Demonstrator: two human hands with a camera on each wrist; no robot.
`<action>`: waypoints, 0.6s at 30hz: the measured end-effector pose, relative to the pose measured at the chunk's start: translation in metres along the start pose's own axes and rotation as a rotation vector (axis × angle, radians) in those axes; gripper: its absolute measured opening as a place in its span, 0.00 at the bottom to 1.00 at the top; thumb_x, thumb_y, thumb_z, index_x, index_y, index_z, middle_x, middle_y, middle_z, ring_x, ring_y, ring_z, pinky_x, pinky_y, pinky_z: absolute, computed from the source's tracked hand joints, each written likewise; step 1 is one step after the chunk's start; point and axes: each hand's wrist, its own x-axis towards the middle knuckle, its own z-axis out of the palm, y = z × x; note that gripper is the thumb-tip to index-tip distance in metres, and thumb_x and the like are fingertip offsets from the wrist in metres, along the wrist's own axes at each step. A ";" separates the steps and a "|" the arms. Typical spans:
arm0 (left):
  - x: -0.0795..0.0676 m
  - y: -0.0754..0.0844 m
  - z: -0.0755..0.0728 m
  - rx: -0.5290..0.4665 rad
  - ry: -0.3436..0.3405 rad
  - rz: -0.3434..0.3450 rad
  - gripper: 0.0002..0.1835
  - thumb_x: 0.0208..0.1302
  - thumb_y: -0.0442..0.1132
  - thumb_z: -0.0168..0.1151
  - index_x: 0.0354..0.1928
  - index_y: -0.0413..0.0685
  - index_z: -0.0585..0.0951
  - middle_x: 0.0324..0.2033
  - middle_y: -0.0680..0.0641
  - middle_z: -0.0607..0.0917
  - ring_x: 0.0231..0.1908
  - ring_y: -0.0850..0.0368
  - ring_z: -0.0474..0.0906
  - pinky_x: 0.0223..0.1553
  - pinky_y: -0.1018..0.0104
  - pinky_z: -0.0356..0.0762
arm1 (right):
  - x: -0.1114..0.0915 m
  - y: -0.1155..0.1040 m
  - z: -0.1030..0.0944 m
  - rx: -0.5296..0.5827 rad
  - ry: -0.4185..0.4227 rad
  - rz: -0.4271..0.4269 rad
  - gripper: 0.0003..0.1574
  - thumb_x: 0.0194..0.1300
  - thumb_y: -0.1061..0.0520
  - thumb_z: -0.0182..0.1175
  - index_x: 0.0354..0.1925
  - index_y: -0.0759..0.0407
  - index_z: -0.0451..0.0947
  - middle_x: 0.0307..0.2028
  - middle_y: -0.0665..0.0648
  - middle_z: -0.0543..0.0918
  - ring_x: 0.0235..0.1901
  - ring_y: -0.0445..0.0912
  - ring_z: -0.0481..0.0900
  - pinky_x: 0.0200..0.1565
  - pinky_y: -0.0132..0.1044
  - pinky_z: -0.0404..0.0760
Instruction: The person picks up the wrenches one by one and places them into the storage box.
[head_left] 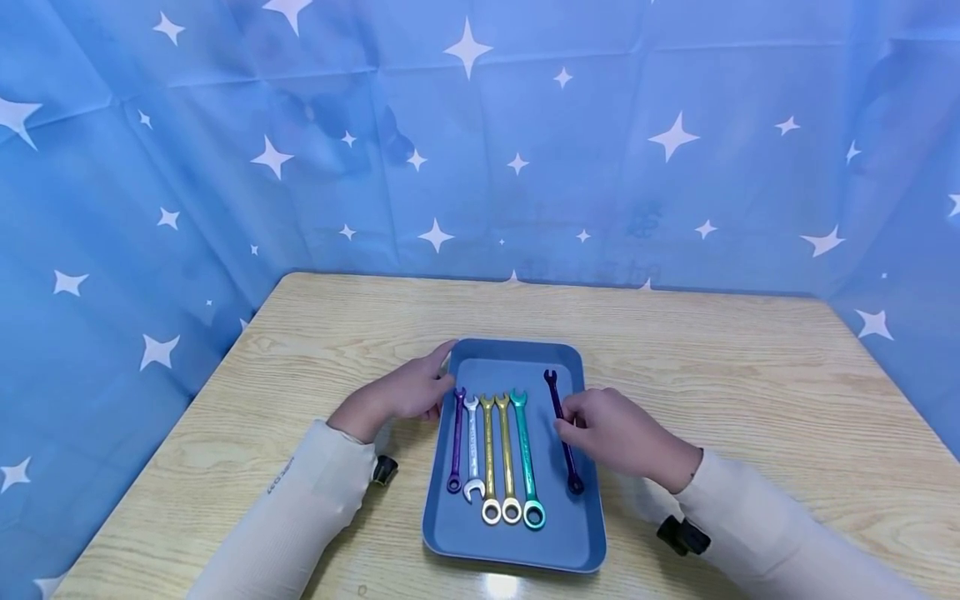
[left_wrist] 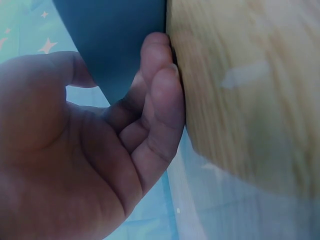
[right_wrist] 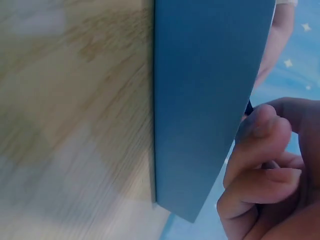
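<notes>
A blue tray (head_left: pixel 517 546) holds several combination wrenches in a row: a purple wrench (head_left: pixel 457 442), a silver wrench (head_left: pixel 472 442), two gold wrenches (head_left: pixel 490 450) and a green wrench (head_left: pixel 527 454). My right hand (head_left: pixel 618 429) pinches a dark purple wrench (head_left: pixel 569 458) between thumb and fingers at the tray's right side. That wrench has its open end away from me and its ring end towards me. At the left rim near the far corner, my left hand (head_left: pixel 408 390) grips the tray. In the left wrist view, its curled fingers (left_wrist: pixel 162 100) lie against the outer wall.
The tray stands on a wood-grain table (head_left: pixel 360 317). A blue curtain (head_left: pixel 480 167) with white stars hangs behind and beside the table. Both forearms wear pale sleeves (head_left: pixel 292 517), with small black devices (head_left: pixel 385 470) at the wrists.
</notes>
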 end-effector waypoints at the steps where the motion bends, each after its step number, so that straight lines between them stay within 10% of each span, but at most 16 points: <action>1: 0.000 0.000 0.000 0.001 0.001 -0.001 0.36 0.78 0.44 0.42 0.81 0.58 0.40 0.18 0.42 0.81 0.20 0.50 0.79 0.25 0.59 0.77 | 0.000 0.000 0.001 0.001 -0.011 0.001 0.21 0.70 0.57 0.59 0.18 0.51 0.73 0.14 0.45 0.63 0.14 0.38 0.64 0.19 0.29 0.62; 18: -0.002 0.002 -0.001 0.009 -0.004 -0.008 0.37 0.78 0.45 0.42 0.81 0.57 0.40 0.18 0.42 0.81 0.21 0.51 0.80 0.26 0.59 0.78 | 0.001 -0.011 0.000 -0.045 -0.126 0.037 0.27 0.69 0.57 0.63 0.14 0.51 0.67 0.10 0.45 0.69 0.12 0.38 0.71 0.17 0.29 0.62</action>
